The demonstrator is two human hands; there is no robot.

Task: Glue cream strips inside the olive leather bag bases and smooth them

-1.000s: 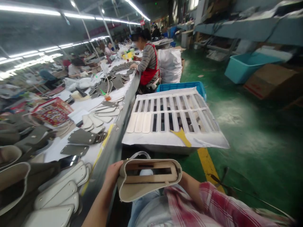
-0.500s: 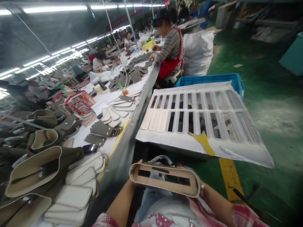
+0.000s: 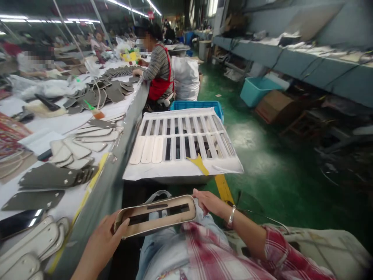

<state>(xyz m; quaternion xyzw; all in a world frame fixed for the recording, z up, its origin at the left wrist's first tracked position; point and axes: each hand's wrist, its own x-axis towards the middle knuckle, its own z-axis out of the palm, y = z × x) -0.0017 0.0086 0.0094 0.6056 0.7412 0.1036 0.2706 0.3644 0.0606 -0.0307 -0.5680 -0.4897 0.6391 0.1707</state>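
Observation:
A handbag body (image 3: 175, 223) with an open, rounded end and a tan inside lies over my lap, its open end facing up. Slots of dark and light show through its far side, and a pale strap (image 3: 159, 194) loops out behind it. My left hand (image 3: 112, 229) grips its left end, thumb over the rim and fingers outside. At the right end, my right hand (image 3: 208, 202) has its fingertips at the rim's corner, fingers loosely apart and not wrapped round it. A bracelet (image 3: 231, 216) circles that wrist.
Left, a long workbench (image 3: 96, 210) carries white tag-shaped pieces (image 3: 78, 146), grey pieces (image 3: 55, 175), a phone (image 3: 20, 223) and a glue bottle (image 3: 94, 111). Ahead stands a slotted white rack (image 3: 175, 169) with a yellow piece (image 3: 199, 164). A co-worker (image 3: 159, 66) sits beyond, near a blue crate (image 3: 201, 105).
My view has turned right. The bag body has tilted, its right end now higher. My left hand now shows over its end, and my right hand has loosened from the right end.

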